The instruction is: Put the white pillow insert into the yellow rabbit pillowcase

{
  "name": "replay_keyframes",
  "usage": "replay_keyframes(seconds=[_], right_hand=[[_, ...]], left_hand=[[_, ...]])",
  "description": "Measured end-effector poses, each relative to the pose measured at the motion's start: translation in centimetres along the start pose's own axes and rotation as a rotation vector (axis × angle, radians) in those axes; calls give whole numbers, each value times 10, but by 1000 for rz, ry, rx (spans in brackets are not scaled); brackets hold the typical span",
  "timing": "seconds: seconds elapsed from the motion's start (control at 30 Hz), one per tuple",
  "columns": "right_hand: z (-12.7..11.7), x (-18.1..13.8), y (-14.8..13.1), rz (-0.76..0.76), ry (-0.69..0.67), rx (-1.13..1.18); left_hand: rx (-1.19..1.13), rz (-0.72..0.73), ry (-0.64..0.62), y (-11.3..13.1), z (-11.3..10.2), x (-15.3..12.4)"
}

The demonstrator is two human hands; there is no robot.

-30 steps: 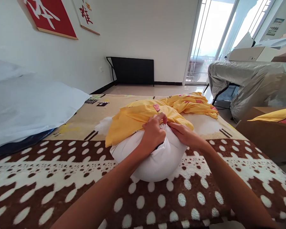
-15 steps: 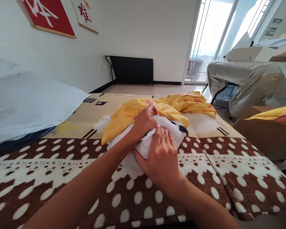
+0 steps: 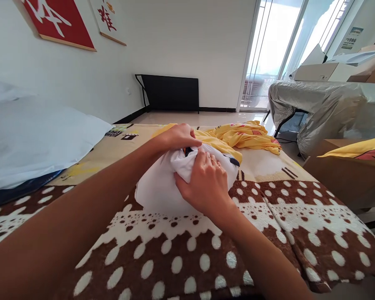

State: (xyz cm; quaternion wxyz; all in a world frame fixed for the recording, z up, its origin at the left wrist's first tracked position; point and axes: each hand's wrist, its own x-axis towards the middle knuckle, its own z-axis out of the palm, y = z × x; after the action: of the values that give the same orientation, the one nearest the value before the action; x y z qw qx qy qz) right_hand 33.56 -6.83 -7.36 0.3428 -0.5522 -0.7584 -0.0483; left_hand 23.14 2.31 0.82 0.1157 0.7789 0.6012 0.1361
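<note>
A plump white pillow (image 3: 162,187) lies on the bed in front of me, its top bunched into folds. Yellow printed cloth (image 3: 220,146) lies against its far side, and small dark patches show near its middle and right end. My left hand (image 3: 183,136) is at the far edge of the pillow, fingers curled and closed on the bunched fabric; its fingertips are partly hidden. With fingers over the top and thumb to the left, my right hand (image 3: 206,179) grips a fold of the white pillow.
A brown-and-cream dotted blanket (image 3: 175,264) covers the bed. Another white pillow (image 3: 46,141) rests at the left. More crumpled yellow cloth (image 3: 253,135) lies farther back. At right stand a cardboard box (image 3: 337,175) with yellow fabric on it and a plastic-covered table (image 3: 325,98).
My left hand has moved up and away, to the pillow's far edge. The yellow cloth has shifted back, and more of the pillow's white left side shows. My right hand stays nearly in place.
</note>
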Motion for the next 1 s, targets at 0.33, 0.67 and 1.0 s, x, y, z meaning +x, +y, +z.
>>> replay_keyframes(seconds=[0.33,0.67,1.0], right_hand=[[4,1,2,-51,-74,-25],[13,8,-1,-70,-86,-60],[-8,36,42,71,-165,-35]], left_hand=[[233,27,21,17,19,30],[259,173,193,17,24,21],[175,132,64,-1,-36,-6]])
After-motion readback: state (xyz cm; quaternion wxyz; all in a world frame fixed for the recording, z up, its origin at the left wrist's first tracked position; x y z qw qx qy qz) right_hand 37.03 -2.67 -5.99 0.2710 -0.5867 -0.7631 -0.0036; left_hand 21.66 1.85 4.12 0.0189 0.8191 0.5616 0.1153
